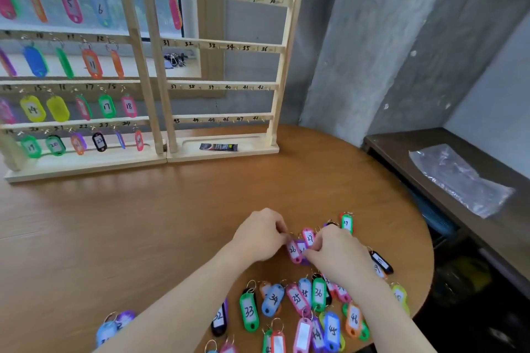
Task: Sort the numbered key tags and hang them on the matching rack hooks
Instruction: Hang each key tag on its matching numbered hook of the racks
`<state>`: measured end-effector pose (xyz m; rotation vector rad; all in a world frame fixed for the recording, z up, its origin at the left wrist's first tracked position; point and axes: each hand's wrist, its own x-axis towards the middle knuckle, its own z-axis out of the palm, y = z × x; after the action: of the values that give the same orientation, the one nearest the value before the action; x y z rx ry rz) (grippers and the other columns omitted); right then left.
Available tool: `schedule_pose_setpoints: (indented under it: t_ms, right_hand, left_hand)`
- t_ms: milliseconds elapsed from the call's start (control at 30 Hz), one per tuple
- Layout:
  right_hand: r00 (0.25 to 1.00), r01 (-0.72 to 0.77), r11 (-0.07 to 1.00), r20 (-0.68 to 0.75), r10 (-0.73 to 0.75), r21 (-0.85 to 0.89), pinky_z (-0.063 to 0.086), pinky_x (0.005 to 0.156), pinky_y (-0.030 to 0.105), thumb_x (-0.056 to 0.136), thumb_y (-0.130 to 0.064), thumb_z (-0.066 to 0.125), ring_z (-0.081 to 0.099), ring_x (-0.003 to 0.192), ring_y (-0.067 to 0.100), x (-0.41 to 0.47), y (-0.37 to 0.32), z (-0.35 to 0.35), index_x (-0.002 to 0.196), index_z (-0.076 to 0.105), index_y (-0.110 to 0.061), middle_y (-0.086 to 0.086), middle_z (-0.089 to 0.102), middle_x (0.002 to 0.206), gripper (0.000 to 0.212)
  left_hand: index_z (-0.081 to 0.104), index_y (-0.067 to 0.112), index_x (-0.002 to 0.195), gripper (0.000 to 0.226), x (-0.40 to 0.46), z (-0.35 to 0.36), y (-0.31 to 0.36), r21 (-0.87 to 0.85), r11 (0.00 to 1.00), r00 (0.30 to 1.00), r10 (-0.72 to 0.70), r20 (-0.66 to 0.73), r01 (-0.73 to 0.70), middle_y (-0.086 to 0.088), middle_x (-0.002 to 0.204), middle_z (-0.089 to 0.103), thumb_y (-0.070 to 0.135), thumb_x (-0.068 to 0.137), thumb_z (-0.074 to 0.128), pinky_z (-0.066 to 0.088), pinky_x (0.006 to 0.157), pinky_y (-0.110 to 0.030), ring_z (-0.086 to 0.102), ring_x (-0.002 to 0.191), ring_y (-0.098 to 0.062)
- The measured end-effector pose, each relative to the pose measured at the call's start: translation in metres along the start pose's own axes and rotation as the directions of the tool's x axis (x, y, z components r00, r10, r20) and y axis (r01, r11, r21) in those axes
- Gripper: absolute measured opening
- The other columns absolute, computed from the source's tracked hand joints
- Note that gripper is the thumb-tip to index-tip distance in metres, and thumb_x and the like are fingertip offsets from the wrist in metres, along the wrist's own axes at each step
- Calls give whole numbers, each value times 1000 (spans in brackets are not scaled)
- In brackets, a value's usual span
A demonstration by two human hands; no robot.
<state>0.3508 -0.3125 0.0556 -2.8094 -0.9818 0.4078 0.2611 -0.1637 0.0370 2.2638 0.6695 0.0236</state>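
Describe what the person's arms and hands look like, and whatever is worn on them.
Both forearms are bare as far as the frame shows: no sleeves, watch, bracelet or gloves. The left hand and right hand show no rings or markings; their fingertips are partly hidden among the tags.

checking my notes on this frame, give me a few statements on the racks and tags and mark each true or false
1. The right rack holds one hung tag. True.
2. Both hands are at the tags marked 26 and 27. True: left hand, right hand, tag 26, tag 27.
3. Tag 33 is blue. False: it is green.
4. The left rack has no tags. False: most of its hooks in view carry tags.
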Motion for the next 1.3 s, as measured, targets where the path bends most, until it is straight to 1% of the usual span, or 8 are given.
schedule_pose_setpoints:
  t_ms: [233, 433, 533, 700, 800, 933, 1133, 1300]
  right_hand:
    - [998, -24, 1000, -53, 23, -17, 47, 62, 31, 83, -64, 69, 61, 72, 17, -2, -14, 1, 78, 52, -22, -4, 58, 77, 46]
    - [1000, -1, 1000, -31, 1, 1, 51, 75, 32, 88, -51, 72, 65, 92, 17, -3, -24, -3, 87, 62, -23, -7, 65, 93, 30]
    - [996, 87, 996, 15, -87, 15, 44, 62, 31, 95, -45, 64, 60, 82, 14, 0, -27, -3, 76, 56, -22, -6, 61, 81, 31]
    - [953, 198, 873, 119, -277, 446, 39, 54, 23, 101, -28, 56, 54, 52, 7, 4, -45, -16, 80, 60, -13, -2, 67, 66, 26]
    - [924, 165, 727, 154, -351, 666, 44, 55, 22, 102, -18, 57, 66, 57, 13, 8, -61, -25, 101, 64, -10, 3, 78, 78, 11]
    - [916, 104, 569, 144, -374, 816, 43, 53, 24, 105, -14, 53, 70, 64, 19, 15, -87, -35, 108, 62, -7, 7, 78, 86, 11]
    - [904, 136, 536, 116, -410, 833, 42, 53, 24, 109, -21, 43, 56, 54, 15, 27, -126, -59, 95, 59, -11, -4, 50, 60, 23]
    - [885, 308, 575, -6, -465, 758, 39, 56, 23, 109, -32, 43, 46, 51, 14, 39, -150, -93, 92, 59, -13, -8, 40, 55, 30]
  left_hand:
    - [61, 33, 81, 17, -4, -17, -15, -103, 995, 1000, 2, -27, -5, 13, 89, 58, 29, 98, 64, 37, 65, -17, 53, 82, -4]
    - [62, 34, 79, 19, -13, -35, -31, -127, 992, 997, -16, -79, 6, 13, 88, 60, 29, 98, 64, 39, 67, -20, 54, 81, -4]
    - [66, 29, 87, 13, -21, -48, -39, -149, 989, 991, -34, -127, 15, 12, 91, 65, 29, 99, 62, 45, 68, -22, 59, 83, -6]
    - [69, 24, 82, 16, -35, -80, -43, -240, 971, 975, -43, -219, -11, 5, 77, 71, 26, 97, 65, 46, 59, -30, 58, 65, -13]
    - [72, 27, 78, 17, -41, -108, -40, -244, 969, 964, -28, -266, -39, 5, 77, 74, 29, 94, 68, 52, 67, -45, 63, 70, -22]
    - [74, 28, 76, 18, -47, -145, -30, -189, 978, 948, 25, -317, -89, 6, 72, 72, 32, 93, 70, 48, 67, -35, 58, 65, -11]
    - [75, 28, 82, 13, -53, -197, -13, -146, 978, 904, 75, -420, -149, 5, 78, 74, 31, 94, 70, 54, 74, -37, 64, 74, -8]
    - [74, 23, 86, 12, -58, -230, -4, -122, 977, 855, 90, -510, -176, 0, 83, 76, 28, 95, 68, 54, 71, -34, 68, 72, -15]
